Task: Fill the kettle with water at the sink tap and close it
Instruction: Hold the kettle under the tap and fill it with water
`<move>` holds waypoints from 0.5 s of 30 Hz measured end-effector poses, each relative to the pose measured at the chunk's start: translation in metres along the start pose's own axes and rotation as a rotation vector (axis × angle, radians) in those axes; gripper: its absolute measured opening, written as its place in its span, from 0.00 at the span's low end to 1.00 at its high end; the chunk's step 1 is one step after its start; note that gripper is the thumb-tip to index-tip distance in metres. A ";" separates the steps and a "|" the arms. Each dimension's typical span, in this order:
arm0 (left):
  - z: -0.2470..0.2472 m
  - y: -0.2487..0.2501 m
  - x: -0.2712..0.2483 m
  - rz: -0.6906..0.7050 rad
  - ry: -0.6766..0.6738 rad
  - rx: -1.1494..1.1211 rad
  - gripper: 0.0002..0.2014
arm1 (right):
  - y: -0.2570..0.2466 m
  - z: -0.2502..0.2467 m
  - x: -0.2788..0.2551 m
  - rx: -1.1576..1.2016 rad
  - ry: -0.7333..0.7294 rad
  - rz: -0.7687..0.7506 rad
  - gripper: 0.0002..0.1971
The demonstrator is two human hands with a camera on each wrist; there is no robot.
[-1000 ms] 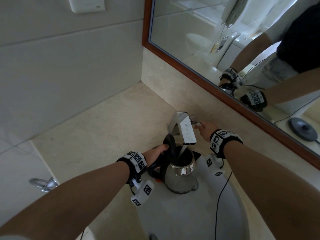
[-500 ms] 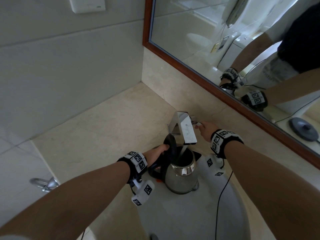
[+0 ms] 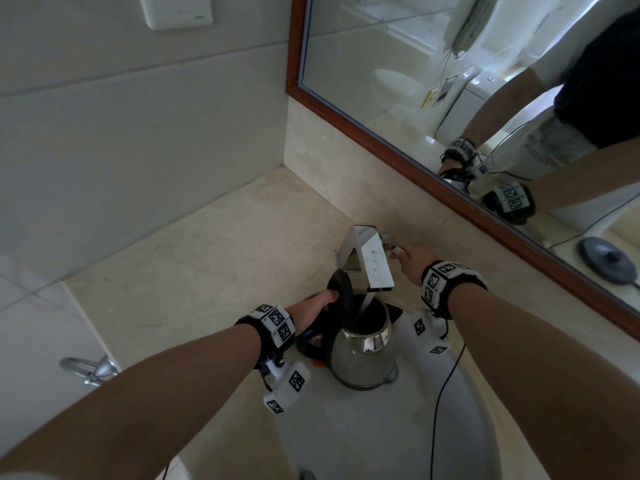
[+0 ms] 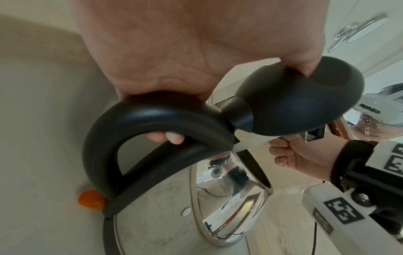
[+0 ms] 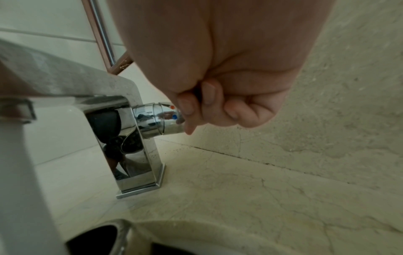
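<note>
Steel, rounded and mirror-bright, the kettle (image 3: 363, 355) stands in the white sink (image 3: 381, 427) under the flat chrome tap (image 3: 372, 261), a stream of water (image 3: 366, 303) falling into its open mouth. Left of the kettle, the left hand (image 3: 317, 304) grips the handle; behind it the right hand (image 3: 414, 261) holds the tap lever. A beige marble table (image 3: 207, 271) surrounds the sink.

Left wrist: fingers (image 4: 172, 138) curl round the smooth black loop handle (image 4: 141, 138), thumb against the raised domed lid (image 4: 305, 103).

Right wrist: curled fingers (image 5: 207, 103) pinch the shiny cylindrical lever (image 5: 157, 119).
</note>
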State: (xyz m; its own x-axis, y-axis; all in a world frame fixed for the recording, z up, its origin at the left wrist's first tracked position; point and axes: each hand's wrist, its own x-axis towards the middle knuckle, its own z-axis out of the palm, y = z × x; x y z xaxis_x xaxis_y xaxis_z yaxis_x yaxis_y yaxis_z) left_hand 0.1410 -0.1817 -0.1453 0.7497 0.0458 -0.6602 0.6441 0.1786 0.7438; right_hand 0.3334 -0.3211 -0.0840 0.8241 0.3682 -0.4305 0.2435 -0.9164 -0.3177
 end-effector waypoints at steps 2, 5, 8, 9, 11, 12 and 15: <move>0.000 -0.001 0.001 0.003 -0.003 -0.008 0.22 | -0.001 0.000 0.000 -0.006 0.002 -0.004 0.18; 0.000 -0.001 0.002 0.044 0.014 -0.023 0.20 | 0.000 0.000 0.001 -0.003 -0.002 -0.009 0.18; -0.001 -0.001 0.002 0.056 0.026 -0.032 0.20 | 0.002 0.000 0.002 0.008 0.003 -0.013 0.18; -0.001 -0.001 0.002 0.030 0.013 -0.024 0.21 | 0.002 0.000 0.002 0.004 0.005 -0.016 0.18; -0.002 0.000 0.001 0.003 -0.012 -0.003 0.23 | 0.002 0.000 0.002 -0.007 0.005 -0.018 0.19; -0.002 0.000 0.001 0.004 -0.019 0.004 0.24 | 0.002 0.000 0.002 -0.011 0.003 -0.016 0.19; -0.001 0.000 0.001 0.014 -0.014 0.012 0.24 | 0.001 0.000 0.001 -0.026 -0.003 -0.008 0.19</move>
State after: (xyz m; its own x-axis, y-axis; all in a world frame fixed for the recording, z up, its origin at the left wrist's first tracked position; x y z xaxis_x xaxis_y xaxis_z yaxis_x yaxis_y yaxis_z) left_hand 0.1416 -0.1805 -0.1459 0.7610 0.0346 -0.6479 0.6348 0.1664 0.7545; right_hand 0.3344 -0.3223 -0.0843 0.8207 0.3760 -0.4303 0.2635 -0.9172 -0.2989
